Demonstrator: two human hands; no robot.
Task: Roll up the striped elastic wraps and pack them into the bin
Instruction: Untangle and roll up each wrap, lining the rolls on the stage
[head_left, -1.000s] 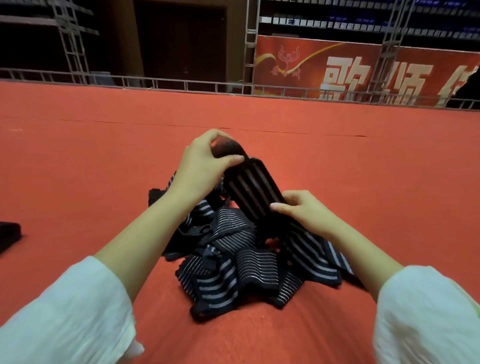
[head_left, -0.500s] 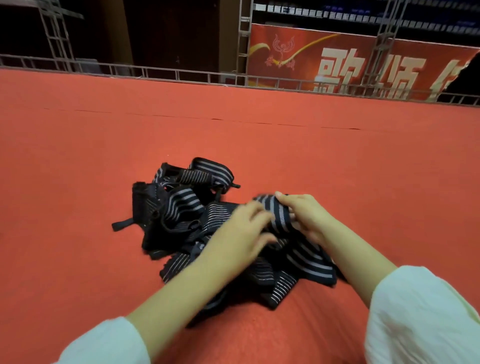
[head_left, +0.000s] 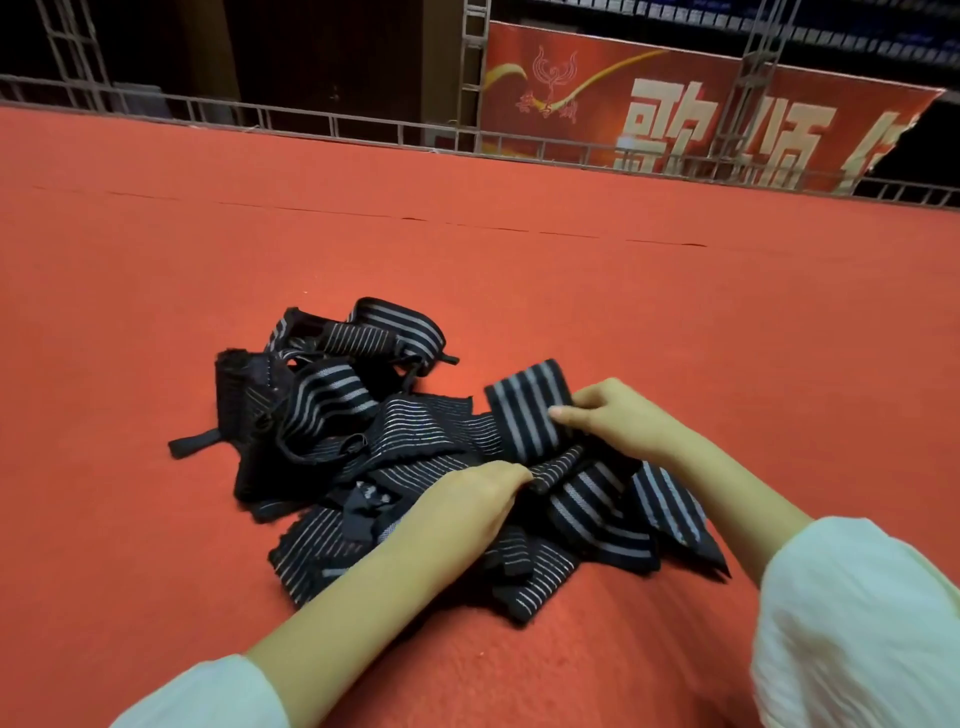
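Black elastic wrap with white stripes (head_left: 527, 415), partly rolled into a thick fold, is pinched between the thumb and curled fingers (head_left: 597, 397) of the right hand (head_left: 628, 428). Just nearer the person, the left hand (head_left: 467, 506) grips striped fabric at the edge of the heap of loose black striped wraps (head_left: 332, 421). The heap spreads left of both hands on the red carpet floor (head_left: 675, 312). White fabric sleeves (head_left: 852, 623) cover both forearms.
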